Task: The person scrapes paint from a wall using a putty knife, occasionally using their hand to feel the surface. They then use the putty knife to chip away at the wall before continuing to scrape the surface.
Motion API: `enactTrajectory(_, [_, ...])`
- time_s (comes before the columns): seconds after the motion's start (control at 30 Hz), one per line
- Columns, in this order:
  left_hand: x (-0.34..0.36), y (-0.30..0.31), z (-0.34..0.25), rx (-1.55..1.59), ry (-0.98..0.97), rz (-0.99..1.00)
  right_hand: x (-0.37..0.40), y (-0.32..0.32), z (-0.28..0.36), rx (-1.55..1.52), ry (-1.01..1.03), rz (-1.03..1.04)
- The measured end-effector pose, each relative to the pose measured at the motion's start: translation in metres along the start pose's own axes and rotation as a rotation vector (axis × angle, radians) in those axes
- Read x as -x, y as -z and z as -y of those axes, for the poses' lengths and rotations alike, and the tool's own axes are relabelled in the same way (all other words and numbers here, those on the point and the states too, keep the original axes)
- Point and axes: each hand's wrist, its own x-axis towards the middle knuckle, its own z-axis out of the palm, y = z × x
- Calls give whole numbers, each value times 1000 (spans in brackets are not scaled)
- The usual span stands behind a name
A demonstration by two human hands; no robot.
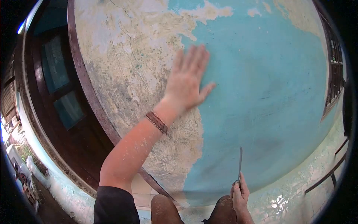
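My left hand (188, 80) is raised in front of the wall, fingers stretched out and a little blurred, over the border between blue paint (253, 82) and bare, scraped plaster (149, 59). A braided bracelet (157, 122) circles that wrist, and pale flecks dot the forearm. Low on the right, my right hand (240, 193) is closed around the handle of a scraper (240, 160). Its thin blade points upward, seen nearly edge-on. The fingers cover most of the handle.
A dark wooden door (56, 97) with glass panes stands on the left, inside a purplish frame (84, 74). At the far right is a barred window (334, 63). Paint chips litter the tiled floor (291, 198), and a dark metal frame (328, 173) stands at the right edge.
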Motion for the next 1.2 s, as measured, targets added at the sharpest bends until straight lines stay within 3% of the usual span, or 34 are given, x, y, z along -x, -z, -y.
enactTrajectory(0.03, [8,1,-7,87,-105,108,-2,0,0,4,2,-4])
enactTrajectory(0.13, [15,13,10,25,-155,129,-11,-8,18,199,108,69])
enactTrajectory(0.23, [37,16,23,0,-2,23,-26,-33,59,141,67,71])
enactTrajectory(0.3, [60,16,19,26,26,40,-39,-41,66,321,254,112])
enactTrajectory(0.33, [73,18,15,47,52,57,-45,-46,69,322,252,111])
enactTrajectory(0.4, [98,26,5,90,29,122,-53,-55,73,349,365,156])
enactTrajectory(0.53, [141,40,-8,283,-42,173,-56,-84,85,340,345,161])
enactTrajectory(0.57, [148,42,-9,288,-41,174,-58,-92,88,409,457,156])
enactTrajectory(0.63, [157,43,-10,456,-59,-56,-67,-111,97,481,568,146])
enactTrajectory(0.67, [157,44,-11,465,-59,-50,-70,-120,102,492,573,163])
enactTrajectory(0.73, [143,50,-15,290,-114,-240,-80,-139,110,509,575,178])
enactTrajectory(0.77, [134,54,-14,294,-113,-240,-86,-149,112,516,624,195])
enactTrajectory(0.87, [113,52,-9,243,-181,-131,-99,-174,105,507,663,192])
enactTrajectory(0.93, [107,37,-8,285,-265,52,-101,-181,93,498,658,177])
enactTrajectory(1.0, [111,29,-8,323,-263,29,-102,-183,82,315,751,178])
enactTrajectory(1.03, [114,26,-9,357,-266,5,-98,-183,77,317,743,177])
enactTrajectory(1.1, [124,19,-12,396,-265,-3,-86,-180,67,-43,284,218])
enactTrajectory(1.2, [129,15,-13,432,-274,-23,-86,-171,71,-109,106,352])
